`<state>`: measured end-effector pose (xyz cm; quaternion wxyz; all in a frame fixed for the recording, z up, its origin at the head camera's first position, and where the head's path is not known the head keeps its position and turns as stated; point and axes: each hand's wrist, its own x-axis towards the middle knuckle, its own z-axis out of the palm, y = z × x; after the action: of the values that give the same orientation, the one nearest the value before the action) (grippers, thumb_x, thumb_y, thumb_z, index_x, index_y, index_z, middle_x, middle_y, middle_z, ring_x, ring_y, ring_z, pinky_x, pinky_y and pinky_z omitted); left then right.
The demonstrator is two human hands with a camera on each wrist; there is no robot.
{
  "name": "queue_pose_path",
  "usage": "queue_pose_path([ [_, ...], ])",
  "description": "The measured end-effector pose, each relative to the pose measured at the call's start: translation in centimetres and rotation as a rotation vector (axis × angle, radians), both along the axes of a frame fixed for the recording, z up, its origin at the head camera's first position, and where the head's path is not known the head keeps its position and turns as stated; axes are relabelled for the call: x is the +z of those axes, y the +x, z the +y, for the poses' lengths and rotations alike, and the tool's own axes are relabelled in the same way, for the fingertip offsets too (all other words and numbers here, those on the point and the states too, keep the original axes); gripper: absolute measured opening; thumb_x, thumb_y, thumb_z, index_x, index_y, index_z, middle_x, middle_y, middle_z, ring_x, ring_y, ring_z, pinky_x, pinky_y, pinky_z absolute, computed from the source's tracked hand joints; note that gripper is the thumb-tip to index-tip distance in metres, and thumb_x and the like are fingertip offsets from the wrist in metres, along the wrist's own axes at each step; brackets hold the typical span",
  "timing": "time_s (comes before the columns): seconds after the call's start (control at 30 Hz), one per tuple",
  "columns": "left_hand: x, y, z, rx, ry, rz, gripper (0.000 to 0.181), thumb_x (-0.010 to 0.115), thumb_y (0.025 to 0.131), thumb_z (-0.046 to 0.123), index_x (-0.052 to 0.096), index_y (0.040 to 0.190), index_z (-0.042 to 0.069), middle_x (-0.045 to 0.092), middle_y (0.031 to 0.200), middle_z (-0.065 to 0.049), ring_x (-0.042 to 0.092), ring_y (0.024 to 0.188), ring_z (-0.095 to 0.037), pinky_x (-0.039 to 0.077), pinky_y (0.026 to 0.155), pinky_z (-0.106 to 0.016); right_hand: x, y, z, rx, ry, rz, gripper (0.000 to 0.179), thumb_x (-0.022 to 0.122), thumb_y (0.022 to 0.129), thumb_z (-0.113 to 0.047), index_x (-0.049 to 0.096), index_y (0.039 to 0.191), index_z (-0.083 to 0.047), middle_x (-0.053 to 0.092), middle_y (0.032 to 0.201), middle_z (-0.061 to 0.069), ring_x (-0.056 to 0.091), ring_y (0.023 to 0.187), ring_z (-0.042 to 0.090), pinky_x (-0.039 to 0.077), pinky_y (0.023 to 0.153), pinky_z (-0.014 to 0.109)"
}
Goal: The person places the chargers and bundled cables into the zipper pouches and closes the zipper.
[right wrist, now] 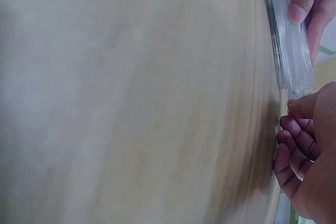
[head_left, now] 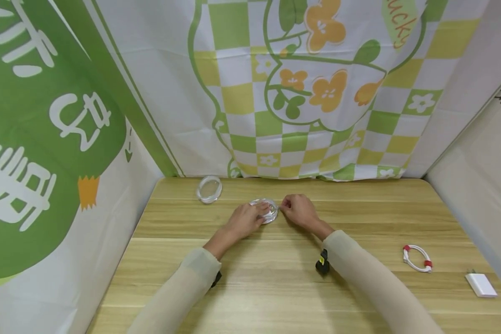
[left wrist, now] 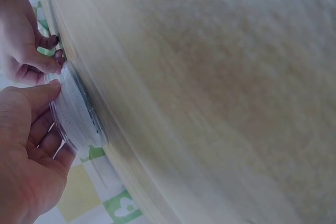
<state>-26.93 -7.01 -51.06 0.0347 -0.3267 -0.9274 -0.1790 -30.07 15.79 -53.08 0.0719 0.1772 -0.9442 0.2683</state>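
Near the back of the table lies a round clear plastic zip case [head_left: 271, 215]. My left hand [head_left: 245, 219] grips it, with the thumb on its upper side and the fingers around its edge, as the left wrist view shows. At the right side of the case, my right hand [head_left: 299, 211] pinches a small zipper pull [right wrist: 294, 96] between thumb and forefinger. The other right fingers curl close to the table top. Part of the case is hidden beneath the left fingers.
A second round clear case [head_left: 209, 189] lies at the back left of the wooden table [head_left: 267, 287]. To the right are a coiled white cable [head_left: 417, 260] with red ties and a white plug-in charger [head_left: 481, 285]. Printed cloth [head_left: 167, 93] hangs behind and beside the table.
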Motion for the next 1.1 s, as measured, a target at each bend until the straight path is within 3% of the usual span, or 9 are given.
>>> queue_pose_path([
  [0.23,0.0,0.1,0.0,-0.002,0.020,-0.011,0.040,0.077,0.098,0.015,0.070,0.136,0.005,0.064,0.145,-0.010,0.065,0.128,-0.040,0.057,0.104,-0.051,-0.2,-0.6,-0.4,-0.024,0.012,-0.020,0.014,0.077,0.096,-0.021,0.077,0.087,-0.010,0.070,0.075,-0.003,0.060,0.066,0.011,0.052,0.061,0.032],
  [0.7,0.1,-0.2,-0.1,-0.028,0.023,-0.044,0.040,0.074,0.100,0.014,0.068,0.138,0.005,0.062,0.148,-0.009,0.062,0.134,-0.036,0.054,0.110,-0.048,-0.5,-0.5,-0.4,-0.024,0.003,-0.006,0.013,0.077,0.096,-0.021,0.076,0.088,-0.011,0.070,0.076,-0.002,0.061,0.066,0.013,0.051,0.060,0.033],
  [0.9,0.1,-0.3,-0.3,-0.045,0.009,-0.019,0.041,0.074,0.099,0.009,0.067,0.140,0.004,0.062,0.149,-0.012,0.058,0.139,-0.035,0.050,0.115,-0.049,-0.5,0.0,-0.2,-0.008,-0.006,0.004,0.013,0.077,0.096,-0.019,0.077,0.087,-0.010,0.070,0.075,-0.002,0.060,0.065,0.012,0.051,0.060,0.033],
  [1.1,0.1,0.1,-0.6,-0.022,-0.025,0.026,0.042,0.074,0.098,0.007,0.067,0.140,0.005,0.061,0.150,-0.013,0.057,0.141,-0.032,0.050,0.115,-0.047,-0.4,0.8,0.2,0.035,-0.032,0.028,0.013,0.078,0.094,-0.015,0.076,0.084,-0.009,0.068,0.071,-0.002,0.057,0.062,0.010,0.050,0.058,0.030],
])
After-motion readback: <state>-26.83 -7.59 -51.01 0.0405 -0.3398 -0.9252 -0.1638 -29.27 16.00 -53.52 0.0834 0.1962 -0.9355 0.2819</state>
